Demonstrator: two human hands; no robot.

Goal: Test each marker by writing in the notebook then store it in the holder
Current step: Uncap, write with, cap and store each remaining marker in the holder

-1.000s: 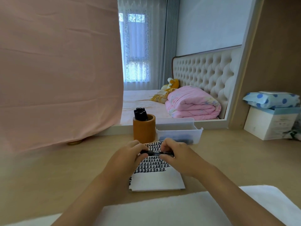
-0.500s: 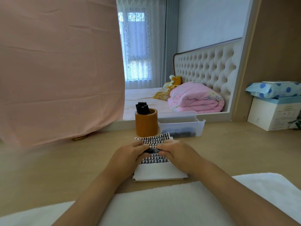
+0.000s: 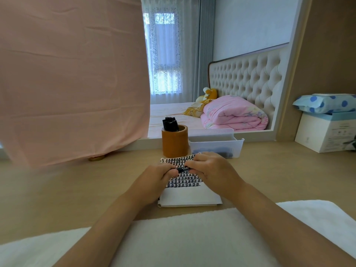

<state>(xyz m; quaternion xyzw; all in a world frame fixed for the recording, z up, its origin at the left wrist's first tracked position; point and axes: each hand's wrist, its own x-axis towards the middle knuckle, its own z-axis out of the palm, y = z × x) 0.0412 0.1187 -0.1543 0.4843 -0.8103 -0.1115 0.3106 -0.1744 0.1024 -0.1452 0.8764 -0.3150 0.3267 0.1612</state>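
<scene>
A black marker lies level between my hands, just above the open notebook. My left hand pinches its left end and my right hand grips its right part. Whether the cap is on is hidden by my fingers. Rows of black marks fill the upper half of the notebook page; the lower half is blank. Behind the notebook stands a round brown holder with several black markers upright in it. To its right sits a clear plastic bin with dark markers lying inside.
A white towel covers the desk's near edge under my forearms. A pink cloth hangs at the left over a mirror. A white box with a blue dotted pack on top stands at the right.
My hands have drawn closer together on the marker, so less of its barrel shows. The camera view has tilted, shifting the desk scene slightly lower.
</scene>
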